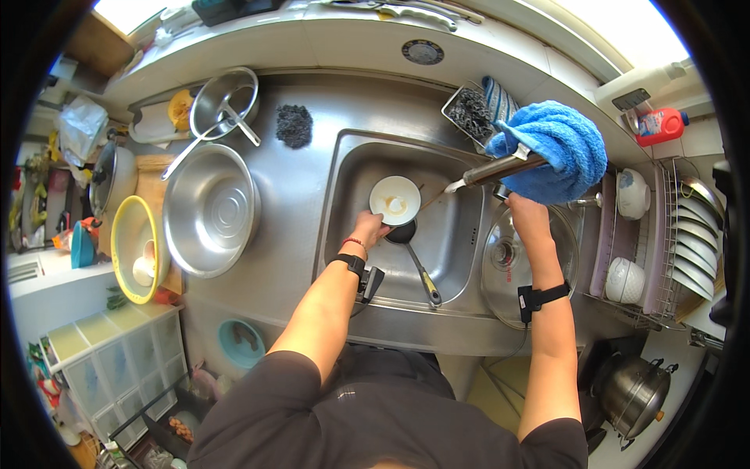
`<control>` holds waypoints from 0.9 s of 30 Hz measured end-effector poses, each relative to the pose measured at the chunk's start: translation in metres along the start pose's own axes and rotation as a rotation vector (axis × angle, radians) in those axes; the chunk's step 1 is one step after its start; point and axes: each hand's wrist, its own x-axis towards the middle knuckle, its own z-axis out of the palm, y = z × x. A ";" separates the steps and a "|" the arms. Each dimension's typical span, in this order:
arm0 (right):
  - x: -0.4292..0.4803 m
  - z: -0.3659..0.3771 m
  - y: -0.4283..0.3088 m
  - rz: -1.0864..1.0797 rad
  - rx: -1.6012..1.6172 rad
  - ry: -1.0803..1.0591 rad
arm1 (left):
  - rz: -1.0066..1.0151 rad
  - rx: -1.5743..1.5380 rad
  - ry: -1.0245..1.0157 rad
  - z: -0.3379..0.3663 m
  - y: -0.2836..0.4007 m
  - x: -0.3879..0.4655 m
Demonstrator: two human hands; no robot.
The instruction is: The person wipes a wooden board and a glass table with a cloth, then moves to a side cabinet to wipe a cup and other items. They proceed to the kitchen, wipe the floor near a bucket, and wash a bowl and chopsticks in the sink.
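My left hand (369, 227) grips the rim of a small white bowl (396, 201) over the stainless-steel sink (347, 176). Brownish residue marks the bowl's inside. Beneath it, partly hidden, lies a black ladle (413, 258) with a yellow-and-black handle. A thin wooden stick, perhaps a chopstick (432, 201), pokes out behind the bowl. At the right of the sink, my right hand (523, 206) is closed at the metal faucet handle (501, 191), its fingers partly hidden. The faucet spout (489, 171) points over the sink, with a blue towel (556, 149) draped on it.
A glass lid (492, 281) lies under my right forearm. Bowls and plates fill the dish rack (650, 246) on the right. Left of the sink sit a large steel basin (205, 211), a steel pot (228, 97) and a scouring pad (294, 126). A scourer basket (469, 111) stands behind the sink.
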 end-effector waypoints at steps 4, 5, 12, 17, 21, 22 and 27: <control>0.004 -0.001 -0.003 0.038 -0.037 -0.059 | 0.466 0.590 0.431 0.003 0.032 -0.023; 0.004 -0.003 -0.006 0.079 -0.049 -0.089 | 0.792 0.531 0.492 -0.001 0.049 -0.027; -0.008 -0.033 -0.059 0.124 -0.197 0.046 | 1.155 0.813 1.032 -0.045 0.190 -0.027; -0.003 -0.022 -0.118 0.151 0.378 -0.027 | 1.123 0.791 0.780 -0.076 0.202 -0.018; 0.023 0.018 -0.168 0.400 1.051 -0.245 | 1.099 0.524 0.621 -0.059 0.157 -0.030; 0.030 0.027 -0.181 0.566 1.201 -0.297 | 0.893 0.391 0.520 -0.050 0.140 -0.039; 0.040 0.049 -0.199 0.888 1.800 -0.576 | 0.583 0.091 -0.095 0.006 0.038 -0.099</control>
